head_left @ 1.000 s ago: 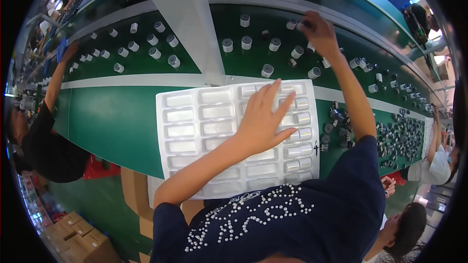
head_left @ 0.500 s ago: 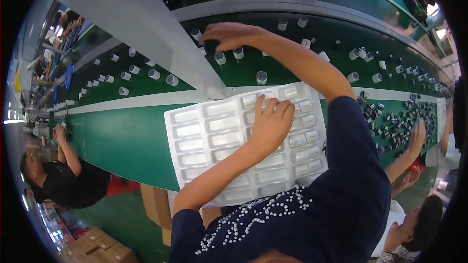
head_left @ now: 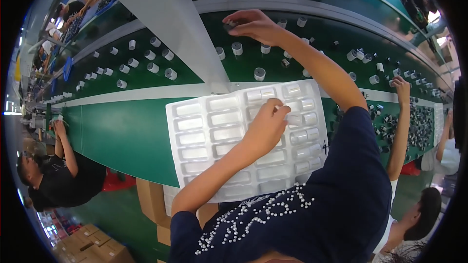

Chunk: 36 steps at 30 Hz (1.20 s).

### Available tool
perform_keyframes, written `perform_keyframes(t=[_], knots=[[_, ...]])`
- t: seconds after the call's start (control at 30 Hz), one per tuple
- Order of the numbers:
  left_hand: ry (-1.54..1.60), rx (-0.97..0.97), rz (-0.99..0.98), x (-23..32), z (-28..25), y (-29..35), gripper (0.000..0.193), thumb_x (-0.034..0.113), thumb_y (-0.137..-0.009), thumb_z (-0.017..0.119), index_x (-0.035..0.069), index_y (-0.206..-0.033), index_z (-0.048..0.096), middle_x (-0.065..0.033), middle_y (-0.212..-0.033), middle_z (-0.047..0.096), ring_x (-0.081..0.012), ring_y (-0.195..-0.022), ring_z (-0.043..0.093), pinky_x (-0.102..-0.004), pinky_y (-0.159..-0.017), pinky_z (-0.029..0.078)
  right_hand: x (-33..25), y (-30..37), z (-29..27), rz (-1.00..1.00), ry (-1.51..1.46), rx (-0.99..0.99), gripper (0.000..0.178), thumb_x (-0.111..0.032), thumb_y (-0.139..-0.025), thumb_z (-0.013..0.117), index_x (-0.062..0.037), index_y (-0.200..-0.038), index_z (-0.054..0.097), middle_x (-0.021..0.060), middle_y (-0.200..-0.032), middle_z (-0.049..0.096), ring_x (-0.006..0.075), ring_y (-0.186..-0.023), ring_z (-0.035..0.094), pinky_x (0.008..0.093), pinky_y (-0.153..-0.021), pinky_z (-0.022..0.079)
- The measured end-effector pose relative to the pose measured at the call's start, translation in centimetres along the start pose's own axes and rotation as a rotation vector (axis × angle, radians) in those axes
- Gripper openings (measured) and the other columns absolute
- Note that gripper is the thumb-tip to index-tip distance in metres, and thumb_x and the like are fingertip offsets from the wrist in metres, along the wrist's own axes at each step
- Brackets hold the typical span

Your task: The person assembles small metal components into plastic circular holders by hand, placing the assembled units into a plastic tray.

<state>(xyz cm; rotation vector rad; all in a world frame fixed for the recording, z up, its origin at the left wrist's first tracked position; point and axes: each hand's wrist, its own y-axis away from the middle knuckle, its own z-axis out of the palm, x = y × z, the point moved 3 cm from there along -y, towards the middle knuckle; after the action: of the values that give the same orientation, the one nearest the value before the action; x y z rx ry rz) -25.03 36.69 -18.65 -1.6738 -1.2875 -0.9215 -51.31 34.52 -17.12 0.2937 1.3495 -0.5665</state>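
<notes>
A white plastic tray [head_left: 204,109] with rows of oblong pockets lies tilted in front of me. White cylinders [head_left: 302,136] fill pockets down its right side, and others lie in its top row. My left hand [head_left: 265,129] is over the tray, thumb and fingers closed around a white cylinder [head_left: 293,119] at a right-side pocket. Beyond the tray, my right hand [head_left: 256,25] hangs over the green belt, its fingertips pinching a small dark piece [head_left: 230,26]; the fingers partly hide it, and its kind is unclear.
White cylinders with grey ends [head_left: 237,48] stand scattered along the green belt [head_left: 195,75]. A grey post [head_left: 170,24] rises left of my right hand. Many small dark parts [head_left: 419,122] cover the table at right, where a co-worker's hand [head_left: 400,87] reaches. Another person [head_left: 63,175] sits at left.
My right hand has moved rightward and slightly farther away, now with the dark piece in its fingertips. My left hand has shifted down, its spread fingers drawn together on a cylinder. The co-worker's arm has lifted toward the belt.
</notes>
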Motion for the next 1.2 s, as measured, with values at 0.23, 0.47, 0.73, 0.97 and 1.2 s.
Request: perform_keyframes(t=[0.23,0.47,0.73,0.97,1.2], knots=[[-0.516,-0.103,0.272,2.1,3.2,-0.8,0.032,0.014,-0.082,0.069,0.006,-0.112,0.067,-0.0128,-0.122,0.058,-0.0307,-0.106,0.055,-0.0435,-0.090,0.044,-3.0,10.2,-0.9,0.127,-0.422,0.199,0.028,-0.010,-0.100,0.057,-0.0024,-0.127,0.060,0.0174,-0.114,0.066,0.0189,-0.100,0.065,0.0239,-0.082,0.056],[-0.487,-0.189,0.254,2.2,2.6,-2.8,0.032,0.014,-0.078,0.072,0.006,-0.109,0.067,-0.0062,-0.108,0.063,-0.0255,-0.103,0.056,-0.0389,-0.084,0.045,-5.9,15.3,-0.4,0.013,-0.728,0.316,0.028,-0.008,-0.098,0.057,0.0068,-0.122,0.060,0.0204,-0.115,0.062,0.0258,-0.110,0.064,0.0315,-0.094,0.057],[0.796,0.128,-0.439,1.7,-2.9,-0.6,0.030,0.014,-0.101,0.055,-0.001,-0.126,0.060,-0.0131,-0.125,0.061,-0.0246,-0.108,0.064,-0.0359,-0.093,0.053,-6.4,19.3,1.7,0.150,-0.593,0.245,0.036,-0.016,-0.102,0.052,0.0089,-0.128,0.056,0.0177,-0.116,0.066,0.0207,-0.096,0.069,0.0282,-0.088,0.059],[1.426,0.359,-0.632,0.9,-4.2,2.8,0.042,0.016,-0.103,0.051,-0.002,-0.141,0.047,-0.0162,-0.132,0.058,-0.0266,-0.113,0.061,-0.0358,-0.097,0.051,-7.8,21.4,7.7,0.109,0.001,0.219,0.050,-0.001,-0.089,0.069,-0.0018,-0.136,0.053,0.0093,-0.111,0.067,0.0143,-0.094,0.066,0.0296,-0.088,0.054],[1.423,0.394,-0.445,2.4,-4.8,3.0,0.044,0.022,-0.104,0.050,0.003,-0.143,0.044,-0.0161,-0.134,0.056,-0.0205,-0.112,0.054,-0.0322,-0.092,0.047,-8.2,22.6,9.7,-0.218,0.640,0.186,0.048,0.001,-0.085,0.073,0.0003,-0.130,0.057,0.0143,-0.121,0.067,0.0160,-0.098,0.067,0.0285,-0.089,0.055]])
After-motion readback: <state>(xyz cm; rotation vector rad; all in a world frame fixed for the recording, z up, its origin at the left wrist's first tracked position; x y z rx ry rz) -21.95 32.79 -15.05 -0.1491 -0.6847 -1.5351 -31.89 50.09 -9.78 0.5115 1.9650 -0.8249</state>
